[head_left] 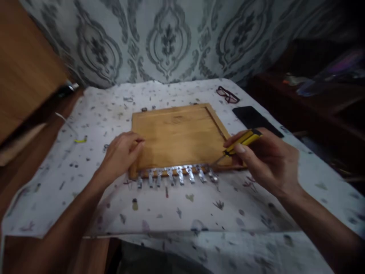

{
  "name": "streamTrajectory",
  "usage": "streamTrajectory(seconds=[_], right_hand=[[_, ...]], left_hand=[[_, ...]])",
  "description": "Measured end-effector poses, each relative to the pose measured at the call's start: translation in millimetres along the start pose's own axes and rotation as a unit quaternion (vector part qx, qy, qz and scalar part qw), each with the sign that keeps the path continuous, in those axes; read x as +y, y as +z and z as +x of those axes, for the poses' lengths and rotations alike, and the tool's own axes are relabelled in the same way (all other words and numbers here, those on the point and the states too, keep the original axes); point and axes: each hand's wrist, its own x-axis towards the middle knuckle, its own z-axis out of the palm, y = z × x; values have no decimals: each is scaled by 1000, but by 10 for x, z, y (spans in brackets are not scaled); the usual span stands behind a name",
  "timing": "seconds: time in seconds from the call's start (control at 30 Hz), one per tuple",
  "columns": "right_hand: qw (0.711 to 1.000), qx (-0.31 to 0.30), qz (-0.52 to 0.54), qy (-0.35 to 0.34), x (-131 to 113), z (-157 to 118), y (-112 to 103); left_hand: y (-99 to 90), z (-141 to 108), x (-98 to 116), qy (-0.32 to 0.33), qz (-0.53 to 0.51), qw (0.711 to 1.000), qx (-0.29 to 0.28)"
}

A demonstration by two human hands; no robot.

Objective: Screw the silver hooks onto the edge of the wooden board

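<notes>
A wooden panel (176,137) with a raised rim lies on the cloth-covered table. Along its near edge runs a metal key-hook strip (180,176) with several shiny hooks hanging over the side. My left hand (124,154) grips the panel's left edge, fingers bent at the rim. In my right hand (272,161) is a screwdriver (242,142) with a yellow and black handle. Its shaft slants down to the left, with the tip at the strip's right end. Blur hides whether a screw sits under the tip.
Red-framed glasses (227,95) and a black phone-like slab (256,120) lie at the right on the patterned tablecloth (176,213). A small yellow item (81,140) with a pale cord lies at the left. Behind hangs a patterned curtain (168,42); dark furniture (313,102) stands at right.
</notes>
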Motion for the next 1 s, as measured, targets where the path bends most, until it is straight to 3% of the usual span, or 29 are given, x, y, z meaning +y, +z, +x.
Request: streamTrajectory(seconds=[0.2,0.4,0.63,1.0], right_hand=[[999,6,-31,-31,-42,60,-9],[999,22,-41,-26,-95,38,-17],[999,23,-23,6,-85,-2,3],[999,20,-15,27,-131,18,37]], left_hand=[[10,331,-785,-81,71,993,39],[89,970,-1266,-124,107,983,87],[156,1523,-1396,-139,140,975,103],[175,1765,-1511,-145,152,974,89]])
